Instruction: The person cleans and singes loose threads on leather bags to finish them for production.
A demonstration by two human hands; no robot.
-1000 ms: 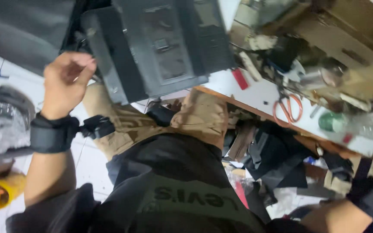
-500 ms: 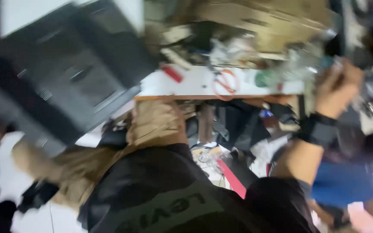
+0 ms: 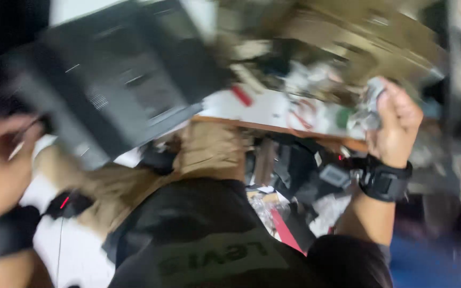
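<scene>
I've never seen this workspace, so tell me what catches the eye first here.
The large dark grey machine casing fills the upper left, tilted over the white desk edge. At right, the right hand, a black wrist strap below it, is raised and closed around something crumpled and silvery; blur hides what it is. The left hand sits blurred at the left edge, above tan trousers.

Crumpled silvery-clear wrapper, blurred, clutched in raised right hand above cluttered white desk edge.

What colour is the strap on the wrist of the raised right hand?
Black: the wrist strap below the right hand, seen in the head view.
</scene>
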